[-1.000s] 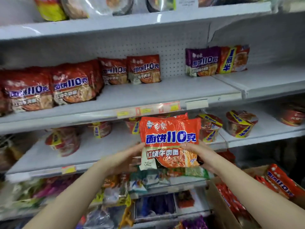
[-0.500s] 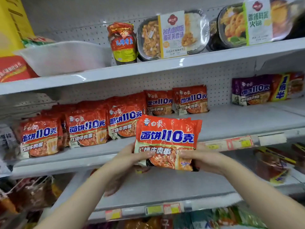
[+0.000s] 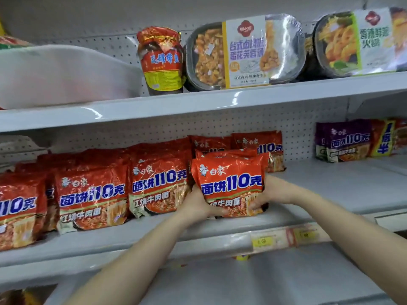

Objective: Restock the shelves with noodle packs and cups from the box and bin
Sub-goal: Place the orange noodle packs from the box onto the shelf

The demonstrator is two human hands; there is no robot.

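While both hands grip it, the red noodle pack [image 3: 229, 186] stands upright on the middle shelf [image 3: 330, 190], just right of a matching row [image 3: 92, 194]; left hand [image 3: 198, 205] and right hand [image 3: 267, 192] curl around its lower corners.

The red noodle pack [image 3: 229, 186] between my hands reads 白象 in white, then 面饼110克 in blue, with 红烧牛肉面 below, partly covered. The same words run across the red packs [image 3: 92, 194] to the left of my left hand. Well right of my right hand, a purple pack [image 3: 343, 142] also says 110克. Up above my hands, a meal tray [image 3: 244, 51] carries 台式卤肉饭 and 蛋花芙蓉汤; the tray [image 3: 372, 40] further right shows 火锅. Below my right wrist, a yellow price tag [image 3: 262, 241] is too blurred to read surely.
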